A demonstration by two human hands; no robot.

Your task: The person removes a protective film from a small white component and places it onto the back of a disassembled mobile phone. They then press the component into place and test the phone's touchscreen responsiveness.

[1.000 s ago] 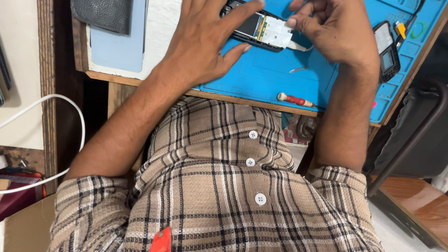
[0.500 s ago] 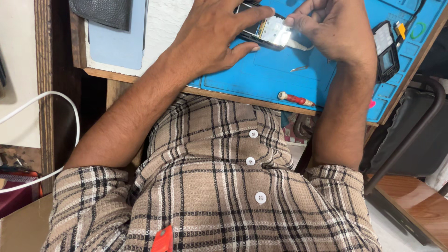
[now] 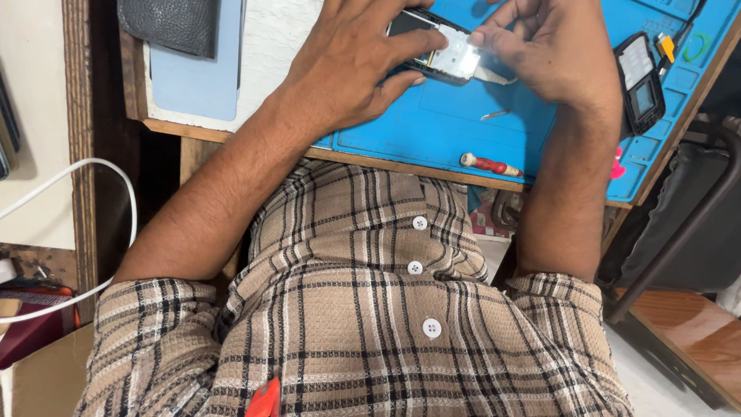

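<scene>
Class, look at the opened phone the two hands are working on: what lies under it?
The opened phone rests on a blue work mat. The left hand and right hand cover its ends, so anything beneath those parts cannot be seen.

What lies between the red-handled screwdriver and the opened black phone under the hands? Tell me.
In the head view, between the red-handled screwdriver and the opened black phone lies bare blue work mat, with only a small metal piece on it.
</scene>
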